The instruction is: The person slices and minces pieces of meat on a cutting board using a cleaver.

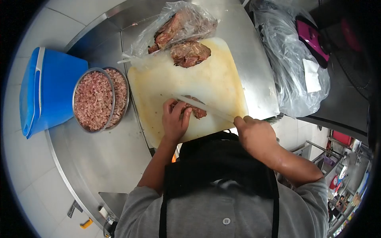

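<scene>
your left hand [174,119] pins the meat [197,111]; right hand [256,135] grips the knife [206,108]. please keep fingertips curled back.

Bright and whitish over the cutting board [206,85] and steel surface [254,63], with glare on the metal and sharp glints along the clear plastic [276,67]. Darkens toward the upper right. Looks slightly smeared at the knife [208,108]. Bends strongly outward, softens near the rim, ends in black corners.
</scene>
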The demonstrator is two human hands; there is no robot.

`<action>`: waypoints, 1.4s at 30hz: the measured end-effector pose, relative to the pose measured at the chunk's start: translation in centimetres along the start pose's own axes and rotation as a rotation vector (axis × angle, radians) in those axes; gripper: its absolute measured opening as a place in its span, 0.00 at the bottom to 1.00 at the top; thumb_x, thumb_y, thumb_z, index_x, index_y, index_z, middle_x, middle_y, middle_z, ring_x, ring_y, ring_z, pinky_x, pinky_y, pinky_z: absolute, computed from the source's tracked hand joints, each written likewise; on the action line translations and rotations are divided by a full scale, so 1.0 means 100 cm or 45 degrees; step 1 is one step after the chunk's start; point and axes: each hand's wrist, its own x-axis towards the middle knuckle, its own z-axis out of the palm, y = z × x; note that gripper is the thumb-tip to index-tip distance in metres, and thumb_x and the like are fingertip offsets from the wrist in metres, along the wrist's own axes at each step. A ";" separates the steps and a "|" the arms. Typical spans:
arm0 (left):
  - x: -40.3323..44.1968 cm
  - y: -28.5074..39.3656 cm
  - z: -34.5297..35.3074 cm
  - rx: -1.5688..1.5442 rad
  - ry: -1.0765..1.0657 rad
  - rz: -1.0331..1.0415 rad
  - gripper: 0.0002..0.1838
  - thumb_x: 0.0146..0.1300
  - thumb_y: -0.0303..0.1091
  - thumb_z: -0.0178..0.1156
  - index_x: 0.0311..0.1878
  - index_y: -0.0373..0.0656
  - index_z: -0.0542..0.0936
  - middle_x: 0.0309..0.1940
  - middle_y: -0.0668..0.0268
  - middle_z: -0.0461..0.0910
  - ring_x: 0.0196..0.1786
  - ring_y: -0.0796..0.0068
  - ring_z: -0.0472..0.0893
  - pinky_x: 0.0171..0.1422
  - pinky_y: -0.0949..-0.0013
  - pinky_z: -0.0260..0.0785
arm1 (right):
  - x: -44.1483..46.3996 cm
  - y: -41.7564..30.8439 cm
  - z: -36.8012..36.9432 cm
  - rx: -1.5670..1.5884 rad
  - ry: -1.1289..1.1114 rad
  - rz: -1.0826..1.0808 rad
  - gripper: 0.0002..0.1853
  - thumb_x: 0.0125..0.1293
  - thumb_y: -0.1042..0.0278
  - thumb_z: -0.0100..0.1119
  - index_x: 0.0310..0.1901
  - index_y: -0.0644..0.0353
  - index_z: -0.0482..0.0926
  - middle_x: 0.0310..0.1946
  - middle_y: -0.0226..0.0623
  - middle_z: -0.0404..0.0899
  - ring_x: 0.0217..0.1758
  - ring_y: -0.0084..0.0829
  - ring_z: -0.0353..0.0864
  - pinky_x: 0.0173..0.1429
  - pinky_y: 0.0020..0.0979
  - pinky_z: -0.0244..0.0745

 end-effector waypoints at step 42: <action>-0.013 -0.003 0.014 -0.033 0.116 -0.057 0.14 0.56 0.20 0.66 0.47 0.36 0.83 0.50 0.52 0.75 0.54 0.51 0.77 0.59 0.56 0.71 | 0.026 0.000 0.011 -0.196 -0.135 -0.123 0.05 0.62 0.71 0.56 0.36 0.62 0.74 0.26 0.42 0.82 0.26 0.37 0.87 0.24 0.38 0.80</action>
